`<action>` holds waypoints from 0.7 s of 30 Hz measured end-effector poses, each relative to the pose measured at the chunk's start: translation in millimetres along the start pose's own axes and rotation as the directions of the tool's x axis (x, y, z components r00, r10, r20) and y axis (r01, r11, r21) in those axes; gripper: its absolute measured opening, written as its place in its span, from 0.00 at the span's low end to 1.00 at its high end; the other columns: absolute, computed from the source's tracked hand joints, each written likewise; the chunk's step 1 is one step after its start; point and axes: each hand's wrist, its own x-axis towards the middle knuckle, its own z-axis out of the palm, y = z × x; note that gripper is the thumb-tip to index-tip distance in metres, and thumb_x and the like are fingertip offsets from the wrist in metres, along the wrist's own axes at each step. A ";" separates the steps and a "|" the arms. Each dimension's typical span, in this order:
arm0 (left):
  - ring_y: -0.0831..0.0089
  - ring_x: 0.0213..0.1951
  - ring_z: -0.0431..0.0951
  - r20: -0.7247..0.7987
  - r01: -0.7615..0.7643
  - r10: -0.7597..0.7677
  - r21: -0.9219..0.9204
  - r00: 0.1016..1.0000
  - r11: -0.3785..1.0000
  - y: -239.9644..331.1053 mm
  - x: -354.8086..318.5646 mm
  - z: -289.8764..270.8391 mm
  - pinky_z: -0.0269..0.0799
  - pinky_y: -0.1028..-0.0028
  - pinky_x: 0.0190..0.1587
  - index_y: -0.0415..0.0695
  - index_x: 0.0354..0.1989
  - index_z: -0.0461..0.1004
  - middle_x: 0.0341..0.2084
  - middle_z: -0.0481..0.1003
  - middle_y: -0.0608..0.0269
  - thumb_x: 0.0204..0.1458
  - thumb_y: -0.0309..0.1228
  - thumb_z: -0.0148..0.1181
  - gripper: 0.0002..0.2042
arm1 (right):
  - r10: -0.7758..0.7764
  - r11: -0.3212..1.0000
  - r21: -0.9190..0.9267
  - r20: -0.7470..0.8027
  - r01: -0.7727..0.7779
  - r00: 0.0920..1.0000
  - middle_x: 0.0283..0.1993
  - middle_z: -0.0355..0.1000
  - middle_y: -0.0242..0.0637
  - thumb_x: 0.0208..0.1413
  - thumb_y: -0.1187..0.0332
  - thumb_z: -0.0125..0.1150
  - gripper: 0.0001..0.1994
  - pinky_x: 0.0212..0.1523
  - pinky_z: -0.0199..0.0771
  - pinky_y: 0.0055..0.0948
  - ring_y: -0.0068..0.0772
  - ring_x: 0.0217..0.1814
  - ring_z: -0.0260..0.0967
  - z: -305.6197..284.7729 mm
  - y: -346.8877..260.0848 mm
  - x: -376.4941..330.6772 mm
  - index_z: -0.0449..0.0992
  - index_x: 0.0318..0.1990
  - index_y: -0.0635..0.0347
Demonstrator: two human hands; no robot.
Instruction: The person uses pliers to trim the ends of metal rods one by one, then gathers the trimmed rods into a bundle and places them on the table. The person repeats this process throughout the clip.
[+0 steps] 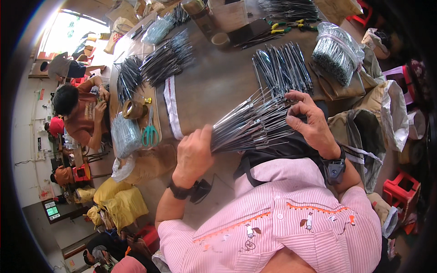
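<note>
My left hand is wrapped round one end of a thick bundle of thin metal rods, held slanting above my lap. The rods fan out toward the right, and some show small flattened or looped ends. At their spread ends my right hand has its thumb and forefinger curled close together; what they pinch, if anything, is too small to make out. Just beyond the bundle, a row of similar dark rods lies on the brown table.
On the table are rod piles, a plastic-wrapped bundle, pliers, teal-handled scissors, a tape roll and a white strip. A co-worker sits at left. Sacks and a red stool stand at right.
</note>
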 end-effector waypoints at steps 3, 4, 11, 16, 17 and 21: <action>0.52 0.34 0.76 -0.010 0.006 -0.006 -0.003 1.000 1.000 -0.5 -0.8 -0.1 0.71 0.61 0.38 0.39 0.52 0.66 0.31 0.73 0.54 0.28 0.24 0.74 0.36 | 0.086 0.994 0.062 -0.023 -0.085 0.996 0.60 0.66 0.47 0.50 0.72 0.67 0.08 0.60 0.63 0.34 0.43 0.62 0.64 1.2 -2.6 1.4 0.78 0.35 0.66; 0.52 0.34 0.76 -0.013 0.013 -0.012 0.008 1.000 1.000 -1.4 -0.9 -0.3 0.71 0.61 0.38 0.39 0.52 0.66 0.31 0.73 0.54 0.28 0.24 0.74 0.36 | 0.047 0.999 0.002 -0.055 -0.047 0.997 0.60 0.66 0.47 0.49 0.71 0.68 0.08 0.61 0.62 0.35 0.44 0.63 0.63 1.3 -3.8 1.4 0.78 0.35 0.65; 0.53 0.34 0.76 -0.021 0.034 -0.033 0.060 0.999 0.998 -6.7 -3.7 -1.5 0.71 0.61 0.37 0.40 0.52 0.66 0.31 0.73 0.54 0.26 0.24 0.75 0.37 | -0.095 0.982 -0.176 -0.173 0.064 0.980 0.61 0.65 0.49 0.49 0.67 0.69 0.09 0.64 0.58 0.38 0.47 0.68 0.59 -7.3 -9.7 -0.5 0.80 0.35 0.62; 0.54 0.32 0.76 -0.025 -0.002 0.003 0.051 1.000 0.999 -6.8 -4.9 -3.5 0.71 0.61 0.37 0.40 0.52 0.66 0.30 0.73 0.55 0.28 0.23 0.74 0.36 | 0.028 0.999 -0.026 -0.174 -0.033 0.984 0.61 0.66 0.49 0.50 0.67 0.68 0.09 0.61 0.63 0.36 0.44 0.66 0.61 -10.2 -6.7 16.8 0.81 0.37 0.62; 0.54 0.32 0.76 -0.022 -0.002 0.003 0.044 1.000 0.999 -6.8 -5.3 -4.2 0.71 0.61 0.36 0.40 0.52 0.67 0.30 0.73 0.55 0.28 0.23 0.74 0.35 | 0.046 0.999 -0.007 -0.144 -0.048 0.988 0.61 0.65 0.48 0.51 0.68 0.68 0.09 0.60 0.64 0.35 0.44 0.65 0.61 -9.4 -6.7 20.1 0.81 0.37 0.62; 0.54 0.32 0.75 -0.062 -0.017 0.019 0.034 0.998 0.999 -6.1 -8.0 -7.0 0.71 0.61 0.36 0.39 0.50 0.68 0.28 0.73 0.55 0.31 0.21 0.69 0.30 | 0.112 0.990 0.089 -0.025 -0.110 0.993 0.61 0.65 0.47 0.50 0.68 0.67 0.10 0.53 0.71 0.30 0.40 0.60 0.66 -2.5 -10.3 27.4 0.81 0.38 0.63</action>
